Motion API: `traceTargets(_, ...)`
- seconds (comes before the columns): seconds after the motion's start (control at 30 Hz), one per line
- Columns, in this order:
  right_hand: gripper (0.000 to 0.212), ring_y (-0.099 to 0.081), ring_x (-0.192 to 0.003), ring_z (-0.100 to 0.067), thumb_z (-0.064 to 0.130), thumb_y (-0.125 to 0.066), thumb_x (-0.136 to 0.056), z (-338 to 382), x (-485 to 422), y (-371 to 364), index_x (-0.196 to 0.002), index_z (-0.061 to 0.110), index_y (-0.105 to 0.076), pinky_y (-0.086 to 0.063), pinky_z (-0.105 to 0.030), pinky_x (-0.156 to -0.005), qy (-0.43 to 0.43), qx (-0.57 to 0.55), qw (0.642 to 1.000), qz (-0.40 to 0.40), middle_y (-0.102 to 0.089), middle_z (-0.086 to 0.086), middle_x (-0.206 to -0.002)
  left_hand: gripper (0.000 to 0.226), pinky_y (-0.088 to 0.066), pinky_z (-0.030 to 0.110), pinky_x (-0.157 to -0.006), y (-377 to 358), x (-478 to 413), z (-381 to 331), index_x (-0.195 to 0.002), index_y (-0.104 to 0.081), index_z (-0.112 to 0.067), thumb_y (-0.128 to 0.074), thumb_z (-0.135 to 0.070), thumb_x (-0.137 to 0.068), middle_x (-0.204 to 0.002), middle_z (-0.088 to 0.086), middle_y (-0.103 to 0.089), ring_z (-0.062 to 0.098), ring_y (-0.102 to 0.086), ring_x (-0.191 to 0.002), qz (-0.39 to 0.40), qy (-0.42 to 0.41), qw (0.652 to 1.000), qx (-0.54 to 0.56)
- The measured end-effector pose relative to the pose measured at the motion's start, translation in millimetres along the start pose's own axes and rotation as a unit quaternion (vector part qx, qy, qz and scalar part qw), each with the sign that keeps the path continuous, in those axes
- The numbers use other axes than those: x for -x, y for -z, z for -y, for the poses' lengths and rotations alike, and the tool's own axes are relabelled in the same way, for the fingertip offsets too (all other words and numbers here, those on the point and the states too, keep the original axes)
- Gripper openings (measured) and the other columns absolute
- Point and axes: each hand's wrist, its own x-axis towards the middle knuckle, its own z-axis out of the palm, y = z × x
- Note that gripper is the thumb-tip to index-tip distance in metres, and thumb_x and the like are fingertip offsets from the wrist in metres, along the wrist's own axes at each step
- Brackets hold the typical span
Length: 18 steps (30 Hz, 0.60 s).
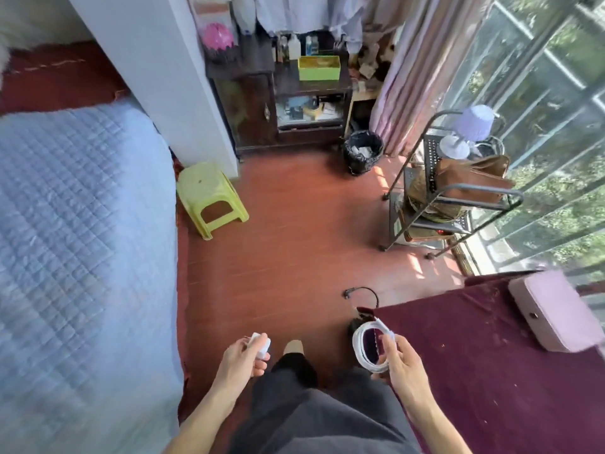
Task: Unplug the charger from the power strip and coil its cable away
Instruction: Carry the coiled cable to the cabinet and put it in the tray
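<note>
Charger (261, 345) in left hand (244, 358) — coiled cable (370, 350), seemingly detached, in right hand (401, 358)

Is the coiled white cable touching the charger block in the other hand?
Apart. The head view shows the cable coil in the right hand and the charger in the left hand, floor visible between.

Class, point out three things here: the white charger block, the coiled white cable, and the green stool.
charger block (264, 348): head view, its white body.
coiled cable (357, 347): head view, the loop's left side.
green stool (203, 181): head view, its seat.
</note>
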Motion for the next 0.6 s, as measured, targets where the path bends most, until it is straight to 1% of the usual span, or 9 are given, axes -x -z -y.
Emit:
traceTargets(0.03,0.031,-0.071,-0.049,-0.016,0.042,-0.055,-0.108,9,-5,-4,-0.098,0.017,-0.071,-0.056,-0.043,-0.057,0.003,-0.004,1.000,-0.007,-0.069,-0.003,-0.066,0.033,-0.058,0.028,-0.058,3,-11,-13,-0.094,-0.074,-0.007,-0.068,-0.039,-0.092,-0.072,0.006,-0.079,0.011,-0.068,-0.055,0.005,-0.005,1.000,-0.004)
traceTargets(0.07,0.031,-0.071,-0.049,-0.016,0.042,-0.056,-0.108,17,-12,-7,-0.098,0.017,-0.071,-0.058,-0.039,-0.055,0.004,-0.010,1.000,-0.014,-0.069,-0.007,-0.067,0.034,-0.058,0.027,-0.058,5,-22,-26,-0.095,-0.074,-0.008,-0.068,-0.041,-0.090,-0.074,0.007,-0.080,0.010,-0.069,-0.056,0.012,-0.011,1.000,-0.009)
traceTargets(0.17,0.028,-0.071,-0.050,-0.019,0.041,-0.056,-0.108,40,-32,-14,-0.101,0.019,-0.073,-0.056,-0.022,-0.048,0.003,-0.018,1.000,-0.018,-0.071,-0.023,-0.078,0.036,-0.059,0.027,-0.057,3,-53,-63,-0.096,-0.073,-0.010,-0.068,-0.045,-0.086,-0.076,0.007,-0.080,0.010,-0.069,-0.056,0.027,-0.022,0.999,-0.018)
traceTargets(0.23,0.026,-0.072,-0.051,-0.018,0.042,-0.057,-0.108,56,-49,-17,-0.101,0.024,-0.075,-0.055,-0.020,-0.047,-0.002,-0.027,0.999,-0.029,-0.073,-0.019,-0.080,0.033,-0.059,0.028,-0.057,-3,-72,-87,-0.097,-0.072,-0.011,-0.069,-0.043,-0.089,-0.075,0.007,-0.080,0.011,-0.069,-0.055,0.028,-0.024,0.999,-0.013)
traceTargets(0.33,0.027,-0.074,-0.053,-0.019,0.043,-0.057,-0.108,75,-89,-20,-0.099,0.023,-0.074,-0.055,-0.021,-0.047,-0.024,-0.040,0.998,-0.040,-0.075,0.000,-0.072,0.032,-0.061,0.029,-0.061,-17,-100,-120,-0.099,-0.071,-0.014,-0.069,-0.044,-0.090,-0.078,0.006,-0.080,0.012,-0.071,-0.058,0.029,-0.023,0.999,-0.025)
traceTargets(0.37,0.029,-0.075,-0.052,-0.021,0.042,-0.056,-0.108,83,-105,-20,-0.099,0.020,-0.073,-0.056,-0.023,-0.047,-0.031,-0.043,0.998,-0.039,-0.074,0.002,-0.070,0.033,-0.061,0.028,-0.062,-22,-108,-132,-0.100,-0.071,-0.015,-0.068,-0.046,-0.090,-0.080,0.006,-0.080,0.012,-0.072,-0.060,0.028,-0.025,0.999,-0.034)
traceTargets(0.43,0.031,-0.075,-0.053,-0.026,0.040,-0.055,-0.109,102,-139,-20,-0.096,0.016,-0.070,-0.058,-0.030,-0.049,-0.036,-0.048,0.997,-0.040,-0.073,-0.003,-0.073,0.033,-0.060,0.027,-0.060,-30,-123,-158,-0.101,-0.071,-0.015,-0.067,-0.046,-0.090,-0.080,0.006,-0.080,0.011,-0.071,-0.060,0.029,-0.029,0.998,-0.043)
traceTargets(0.5,0.030,-0.076,-0.054,-0.027,0.041,-0.055,-0.109,125,-173,-18,-0.097,0.018,-0.069,-0.059,-0.035,-0.054,-0.037,-0.053,0.997,-0.039,-0.073,-0.007,-0.081,0.034,-0.058,0.026,-0.060,-40,-137,-187,-0.100,-0.071,-0.012,-0.067,-0.044,-0.090,-0.080,0.007,-0.079,0.010,-0.069,-0.059,0.032,-0.032,0.998,-0.052)
traceTargets(0.6,0.028,-0.073,-0.050,-0.020,0.041,-0.055,-0.109,167,-219,-19,-0.104,0.020,-0.071,-0.056,-0.031,-0.050,-0.039,-0.066,0.997,-0.019,-0.071,-0.004,-0.075,0.035,-0.055,0.023,-0.059,-48,-153,-238,-0.094,-0.069,-0.011,-0.066,-0.045,-0.089,-0.079,0.003,-0.076,0.007,-0.066,-0.060,0.032,-0.046,0.996,-0.063)
